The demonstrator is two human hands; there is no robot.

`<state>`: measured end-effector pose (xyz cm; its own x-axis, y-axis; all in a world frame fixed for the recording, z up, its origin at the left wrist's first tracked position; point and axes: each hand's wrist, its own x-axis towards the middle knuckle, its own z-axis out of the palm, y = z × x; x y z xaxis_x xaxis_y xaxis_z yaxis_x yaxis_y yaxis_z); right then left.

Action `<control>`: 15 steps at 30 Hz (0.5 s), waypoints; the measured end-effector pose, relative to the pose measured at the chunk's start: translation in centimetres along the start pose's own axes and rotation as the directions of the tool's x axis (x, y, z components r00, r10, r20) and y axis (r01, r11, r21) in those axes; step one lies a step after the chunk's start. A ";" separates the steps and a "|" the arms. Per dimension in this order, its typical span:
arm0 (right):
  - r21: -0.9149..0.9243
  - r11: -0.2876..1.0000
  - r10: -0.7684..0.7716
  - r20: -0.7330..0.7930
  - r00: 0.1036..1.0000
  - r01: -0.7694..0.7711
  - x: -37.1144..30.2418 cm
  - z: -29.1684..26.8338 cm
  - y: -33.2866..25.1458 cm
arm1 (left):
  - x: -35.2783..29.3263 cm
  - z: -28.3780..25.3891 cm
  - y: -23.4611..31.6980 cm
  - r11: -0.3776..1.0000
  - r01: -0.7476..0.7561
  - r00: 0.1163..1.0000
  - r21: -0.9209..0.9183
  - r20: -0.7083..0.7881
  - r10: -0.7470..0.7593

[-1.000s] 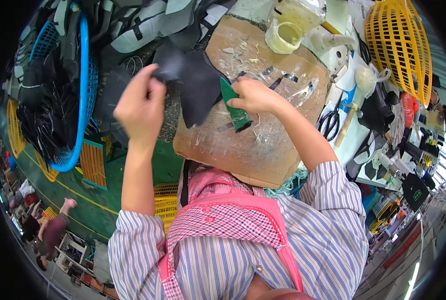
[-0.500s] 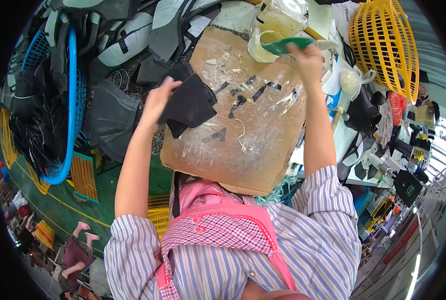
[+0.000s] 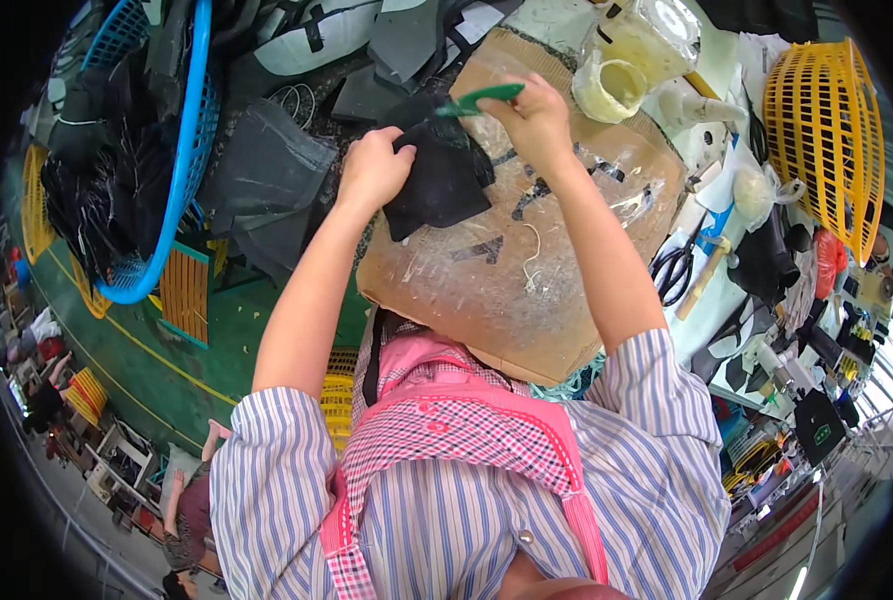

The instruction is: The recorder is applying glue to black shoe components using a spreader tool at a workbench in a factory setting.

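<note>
My left hand (image 3: 374,170) has its thumb and fingers closed on the left edge of some black fabric pieces (image 3: 434,185). These pieces overlap on a glue-stained cardboard sheet (image 3: 446,280). In my right hand (image 3: 534,125) is a green glue spreader (image 3: 484,98), its blade against the upper part of the black pieces. An open translucent cup (image 3: 611,92) with yellowish residue on its wall stands at the cardboard's upper right edge.
Left of the cardboard lie stacked dark grey panels (image 3: 276,165); a blue basket (image 3: 188,150) of black pieces stands beyond. To the right are black-handled scissors (image 3: 674,272), a wooden-handled tool (image 3: 704,278) and a yellow basket (image 3: 821,140). A cloudy container (image 3: 646,35) sits behind the cup.
My right hand has brought the green spreader from the cup leftward onto the black pieces. My left hand's grip has shifted along their left side. The whole view has shifted too.
</note>
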<state>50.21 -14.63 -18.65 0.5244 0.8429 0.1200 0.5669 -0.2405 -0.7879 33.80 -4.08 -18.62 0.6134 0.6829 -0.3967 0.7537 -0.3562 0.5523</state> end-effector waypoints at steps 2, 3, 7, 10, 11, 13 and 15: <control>-0.223 0.975 0.033 0.161 0.986 0.004 -1.8 -0.8 0.8 | 0.0 -0.1 -0.1 1.000 -0.013 0.998 0.005 -0.056 0.014; -0.335 0.942 0.116 0.355 0.928 0.010 -3.5 -1.9 0.4 | -0.2 -0.1 -0.4 1.000 -0.008 0.998 0.001 -0.059 0.008; -0.061 0.996 0.083 0.245 0.966 -0.070 -5.6 -3.7 2.1 | -0.5 0.4 -0.4 1.000 -0.007 0.998 0.028 -0.057 0.008; 0.050 0.987 0.145 0.100 0.984 -0.150 -0.6 -1.8 1.0 | -0.4 0.3 0.0 0.999 -0.042 0.998 0.031 -0.039 0.043; 0.128 0.987 0.092 0.019 0.996 -0.093 0.0 -1.2 1.1 | -0.7 0.4 0.0 0.998 -0.045 0.998 0.034 -0.035 0.046; 0.065 0.987 0.136 0.126 0.983 -0.145 -1.5 -1.0 1.7 | -1.7 0.2 -0.2 0.992 -0.124 0.986 -0.027 -0.118 0.120; -0.004 0.985 0.169 0.242 0.956 -0.173 -3.3 -2.0 2.5 | -3.1 -0.2 0.2 0.990 -0.118 0.989 -0.073 -0.097 0.110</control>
<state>51.10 -18.98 -19.82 0.4430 0.8814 -0.1642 0.4700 -0.3843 -0.7946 31.99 -6.12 -17.09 0.6672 0.6978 -0.2605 0.6572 -0.3869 0.6469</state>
